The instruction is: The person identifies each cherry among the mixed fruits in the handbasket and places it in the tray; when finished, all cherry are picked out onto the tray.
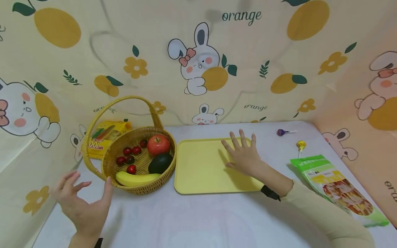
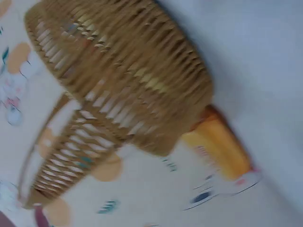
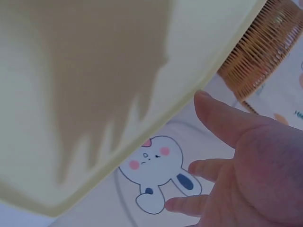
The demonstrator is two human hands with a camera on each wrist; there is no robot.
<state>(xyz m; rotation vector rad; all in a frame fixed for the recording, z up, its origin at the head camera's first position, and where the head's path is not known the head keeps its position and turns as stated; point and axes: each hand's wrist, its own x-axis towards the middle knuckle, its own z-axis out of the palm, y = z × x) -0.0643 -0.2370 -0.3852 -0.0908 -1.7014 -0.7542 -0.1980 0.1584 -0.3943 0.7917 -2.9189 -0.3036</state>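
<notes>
The right hand (image 3: 246, 175) fills the lower right corner, its fingers (image 3: 222, 124) straight and spread above the pale yellow tray (image 3: 199, 42). A dark hand-shaped shadow (image 3: 99, 80) lies across the tray. Past the tray's far edge stands a wicker basket (image 3: 265, 47), and below it a bunny picture (image 3: 154, 175), probably on the wall cloth.

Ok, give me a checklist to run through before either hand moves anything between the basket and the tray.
1. Left hand free: ok, fingers spread, holding nothing, beside the basket.
2. Right hand free: ok, open, over the tray.
3. Tray has bare room: ok, nothing lies on it but the hand.
4. Fruit within view: ok, apple, avocado, banana and small red fruits sit in the basket.
5. Basket standing flat: ok, handle upright.
6. Right hand touching the tray: cannot tell.
</notes>
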